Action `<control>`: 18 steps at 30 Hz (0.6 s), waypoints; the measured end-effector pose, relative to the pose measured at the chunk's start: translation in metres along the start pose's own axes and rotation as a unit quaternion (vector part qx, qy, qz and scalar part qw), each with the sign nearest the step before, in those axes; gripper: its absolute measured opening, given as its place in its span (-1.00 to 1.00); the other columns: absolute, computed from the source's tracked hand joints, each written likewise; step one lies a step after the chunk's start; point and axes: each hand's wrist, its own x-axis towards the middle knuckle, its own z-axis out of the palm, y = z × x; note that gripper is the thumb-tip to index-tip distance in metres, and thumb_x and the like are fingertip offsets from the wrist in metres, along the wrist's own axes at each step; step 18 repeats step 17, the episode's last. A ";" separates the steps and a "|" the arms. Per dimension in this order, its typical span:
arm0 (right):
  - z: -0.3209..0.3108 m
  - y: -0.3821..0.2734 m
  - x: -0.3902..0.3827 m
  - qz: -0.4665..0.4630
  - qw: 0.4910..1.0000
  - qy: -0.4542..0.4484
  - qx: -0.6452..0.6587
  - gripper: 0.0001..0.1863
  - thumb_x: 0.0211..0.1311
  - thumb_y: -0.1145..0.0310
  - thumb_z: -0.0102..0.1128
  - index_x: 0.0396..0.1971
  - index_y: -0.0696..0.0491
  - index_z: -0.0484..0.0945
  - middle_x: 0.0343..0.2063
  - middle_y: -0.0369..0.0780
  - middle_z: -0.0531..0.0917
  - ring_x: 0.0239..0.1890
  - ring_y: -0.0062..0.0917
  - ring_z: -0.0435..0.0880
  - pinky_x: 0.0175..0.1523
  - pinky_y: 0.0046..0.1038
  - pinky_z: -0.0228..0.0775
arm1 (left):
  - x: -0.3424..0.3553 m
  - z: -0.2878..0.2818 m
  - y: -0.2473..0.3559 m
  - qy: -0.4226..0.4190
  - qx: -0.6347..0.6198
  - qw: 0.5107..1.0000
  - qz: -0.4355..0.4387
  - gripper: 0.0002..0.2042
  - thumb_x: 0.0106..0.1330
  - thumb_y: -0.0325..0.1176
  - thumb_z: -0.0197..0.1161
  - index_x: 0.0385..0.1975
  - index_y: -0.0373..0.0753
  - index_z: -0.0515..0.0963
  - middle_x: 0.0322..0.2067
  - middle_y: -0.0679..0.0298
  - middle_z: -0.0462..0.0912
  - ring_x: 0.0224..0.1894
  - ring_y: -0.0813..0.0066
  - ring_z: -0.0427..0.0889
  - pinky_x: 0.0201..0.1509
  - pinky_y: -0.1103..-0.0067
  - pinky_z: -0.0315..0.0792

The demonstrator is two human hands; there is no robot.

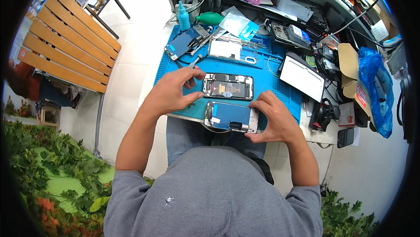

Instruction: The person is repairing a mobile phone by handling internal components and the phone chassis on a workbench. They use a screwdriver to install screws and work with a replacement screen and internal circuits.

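An opened phone body [228,87] lies on the blue work mat [175,73], its battery and inner parts exposed. My left hand [175,89] is at the left end of this body, thumb and forefinger apart, their tips close to its edge; whether they touch it I cannot tell. Nearer to me, my right hand [275,119] grips a phone screen [232,116] by its right end, between thumb and fingers. The screen's blue-covered back faces up, with a dark flex cable at its lower edge. A slim grey tool [195,62] is just beyond my left fingers.
Another phone screen [181,44], a clear phone case [236,49], a light-blue bottle [183,17] and a green air blower [209,18] stand or lie farther back. To the right are a white tray [302,75], an open carton [350,68] and a blue plastic bag [376,92].
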 end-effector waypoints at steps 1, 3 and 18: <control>-0.004 -0.002 -0.006 -0.001 1.000 0.023 0.003 -0.23 -0.22 0.09 0.83 0.04 0.16 0.74 -0.03 -0.09 0.63 0.09 -0.14 0.64 0.21 -0.17 0.60 | 0.006 0.001 0.003 0.031 0.053 0.997 0.045 -0.31 0.10 -0.26 0.82 0.29 -0.15 0.72 0.11 0.17 0.82 0.06 0.22 0.81 0.24 0.34 0.71; -0.014 -0.002 -0.014 -0.007 0.999 0.046 0.008 -0.23 -0.24 0.09 0.83 0.03 0.15 0.75 -0.05 -0.10 0.63 0.06 -0.15 0.66 0.17 -0.17 0.62 | 0.015 0.005 0.002 0.042 0.117 0.987 0.098 -0.27 0.09 -0.24 0.82 0.33 -0.14 0.70 0.14 0.16 0.80 0.12 0.18 0.79 0.31 0.31 0.68; -0.060 0.027 0.001 0.039 0.984 0.163 -0.066 -0.24 -0.25 0.09 0.81 0.02 0.17 0.78 -0.08 -0.12 0.68 0.03 -0.21 0.69 0.19 -0.20 0.62 | 0.034 0.005 0.009 -0.077 0.164 0.977 0.116 0.23 -0.12 -0.20 0.76 0.72 -0.05 0.26 0.08 0.10 0.76 0.22 0.08 0.73 0.50 0.30 0.58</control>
